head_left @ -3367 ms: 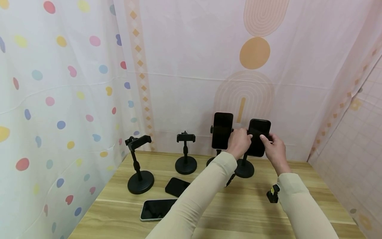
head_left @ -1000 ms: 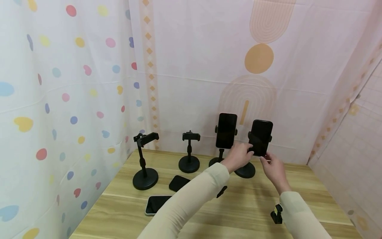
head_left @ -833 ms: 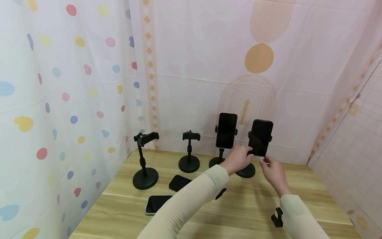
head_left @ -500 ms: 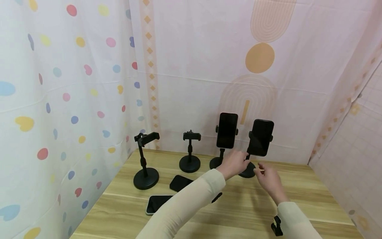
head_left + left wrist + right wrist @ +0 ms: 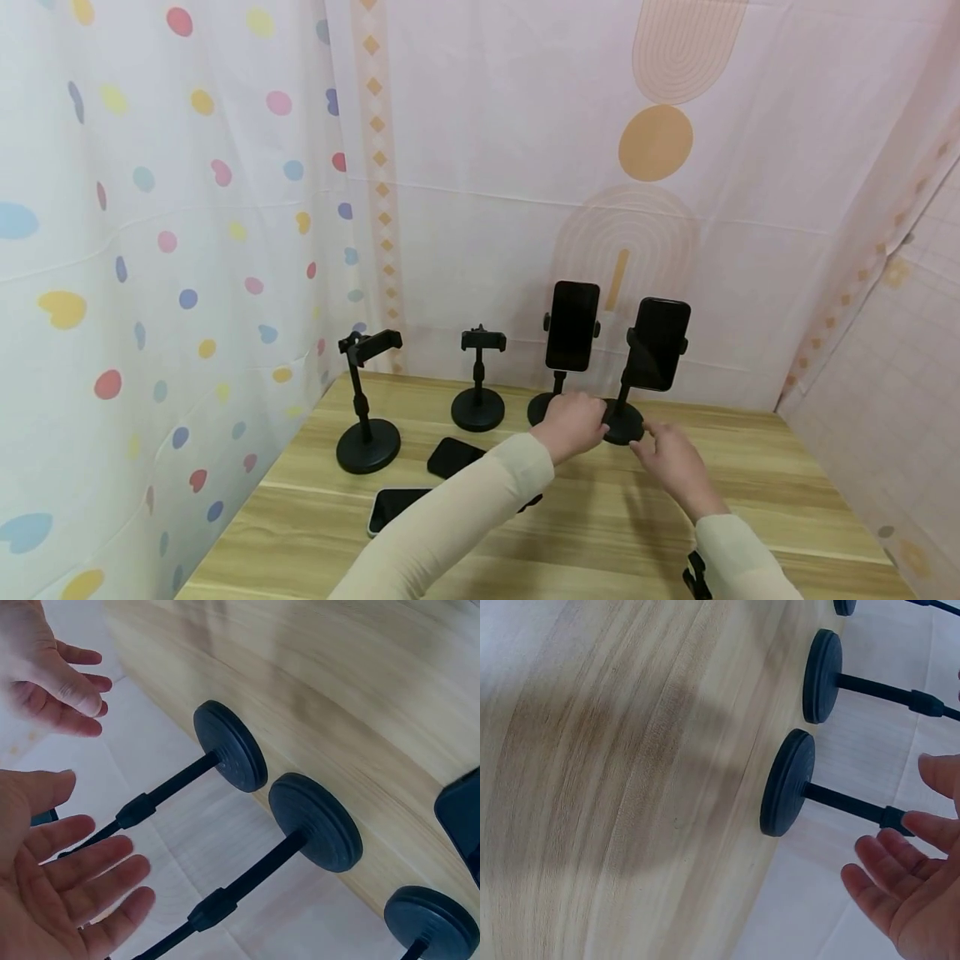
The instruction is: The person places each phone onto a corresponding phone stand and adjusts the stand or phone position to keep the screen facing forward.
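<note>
In the left wrist view, the left hand [image 5: 52,896] had its fingers loosely spread and gripped nothing; the right hand [image 5: 49,664] hung across from it, also holding nothing. The right stand [image 5: 230,746] rose beyond the left fingertips, its stem passing behind them, so a careless sideways swing could have knocked it; whether they touched could not be told. The neighbouring stand [image 5: 315,821] ran close by too, exposed to the same bump. In the right wrist view, the right hand's fingers and thumb stood apart, one fingertip overlapping the right stand's collar; catching that stem on the way past might have turned or tipped the stand. In the head view, the tilted phone [image 5: 658,343] sat in the right stand's clamp, above the right hand, and the upright phone [image 5: 573,325] was above the left hand. A loose clamp or slack joint could have let the tilted phone slip or sag, while the left sleeve [image 5: 450,529], behind the left hand, could have dragged the flat phone [image 5: 453,457] along the worktop [image 5: 600,550]. A second earlier, both hands were at the tilted phone's lower edge; now they had dropped to around the base, and the phone kept its lean.
</note>
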`<action>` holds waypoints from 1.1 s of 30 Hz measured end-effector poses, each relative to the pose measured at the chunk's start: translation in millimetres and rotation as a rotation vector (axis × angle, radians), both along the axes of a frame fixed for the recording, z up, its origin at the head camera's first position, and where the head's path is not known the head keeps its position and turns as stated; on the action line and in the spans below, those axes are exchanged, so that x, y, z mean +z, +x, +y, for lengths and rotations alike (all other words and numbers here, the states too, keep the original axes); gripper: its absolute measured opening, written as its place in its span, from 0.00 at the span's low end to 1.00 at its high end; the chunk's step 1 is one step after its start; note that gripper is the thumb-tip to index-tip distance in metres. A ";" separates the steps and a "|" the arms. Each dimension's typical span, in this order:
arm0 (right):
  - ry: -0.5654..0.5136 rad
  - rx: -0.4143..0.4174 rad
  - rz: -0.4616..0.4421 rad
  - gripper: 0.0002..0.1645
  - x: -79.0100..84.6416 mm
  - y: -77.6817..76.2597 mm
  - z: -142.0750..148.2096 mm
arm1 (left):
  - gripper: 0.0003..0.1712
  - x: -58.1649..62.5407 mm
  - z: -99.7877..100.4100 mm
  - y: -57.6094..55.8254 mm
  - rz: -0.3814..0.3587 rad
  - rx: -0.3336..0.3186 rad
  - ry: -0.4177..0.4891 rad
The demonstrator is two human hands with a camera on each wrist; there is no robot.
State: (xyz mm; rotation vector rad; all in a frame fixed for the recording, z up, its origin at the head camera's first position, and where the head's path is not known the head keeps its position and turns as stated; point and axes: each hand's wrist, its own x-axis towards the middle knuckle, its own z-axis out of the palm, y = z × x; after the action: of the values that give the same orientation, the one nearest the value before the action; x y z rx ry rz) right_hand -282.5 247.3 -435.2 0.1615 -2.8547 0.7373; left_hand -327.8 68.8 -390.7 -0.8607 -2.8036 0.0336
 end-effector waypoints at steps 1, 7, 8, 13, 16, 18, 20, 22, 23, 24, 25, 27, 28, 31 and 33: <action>0.008 0.003 -0.008 0.30 0.3 0.2 -0.2 | 0.13 -1.1 -1.1 0.3 -0.011 0.006 -0.010; 0.039 0.027 -0.062 0.30 1.1 2.9 -1.7 | 0.12 -6.6 -8.7 1.0 -0.090 0.063 -0.097; 0.043 0.028 -0.078 0.30 0.9 3.4 -1.9 | 0.13 -7.1 -10.5 1.3 -0.105 0.069 -0.109; 0.060 0.030 -0.143 0.30 -0.6 5.7 -4.2 | 0.13 -9.0 -19.5 4.0 -0.139 0.075 -0.120; 0.074 0.029 -0.164 0.30 -2.8 7.0 -6.3 | 0.13 -11.2 -25.1 5.6 -0.144 0.078 -0.120; 0.079 0.027 -0.172 0.30 -4.1 7.8 -8.0 | 0.13 -13.1 -28.7 6.4 -0.155 0.084 -0.128; 0.077 0.024 -0.184 0.30 -5.5 8.9 -9.8 | 0.12 -15.4 -32.5 7.4 -0.170 0.090 -0.133; 0.078 0.022 -0.199 0.30 -7.0 10.4 -11.9 | 0.12 -17.5 -36.5 8.8 -0.190 0.095 -0.134; 0.080 0.023 -0.204 0.30 -7.8 11.2 -13.1 | 0.12 -18.5 -38.4 9.7 -0.202 0.099 -0.133; 0.088 0.027 -0.210 0.30 -9.2 11.7 -14.1 | 0.12 -19.1 -40.6 10.9 -0.208 0.106 -0.131; 0.101 0.030 -0.210 0.30 -10.6 12.2 -14.9 | 0.12 -19.9 -42.4 12.0 -0.212 0.110 -0.127; 0.130 0.037 -0.208 0.29 -13.6 13.4 -16.8 | 0.12 -21.4 -46.0 14.6 -0.216 0.122 -0.129; 0.143 0.039 -0.205 0.28 -15.3 13.8 -17.8 | 0.13 -22.8 -48.0 15.7 -0.213 0.128 -0.131; 0.157 0.044 -0.205 0.28 -19.6 16.7 -21.1 | 0.15 -26.2 -54.1 20.1 -0.224 0.142 -0.135; 0.158 0.050 -0.199 0.28 -22.3 19.2 -23.6 | 0.14 -28.7 -58.7 22.8 -0.238 0.143 -0.115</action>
State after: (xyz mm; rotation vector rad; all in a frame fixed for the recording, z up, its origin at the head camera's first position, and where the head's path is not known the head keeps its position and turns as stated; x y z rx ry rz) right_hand -263.3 223.7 -457.5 0.1929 -3.1096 0.5647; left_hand -305.0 10.1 -419.4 -0.7297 -3.1094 0.1235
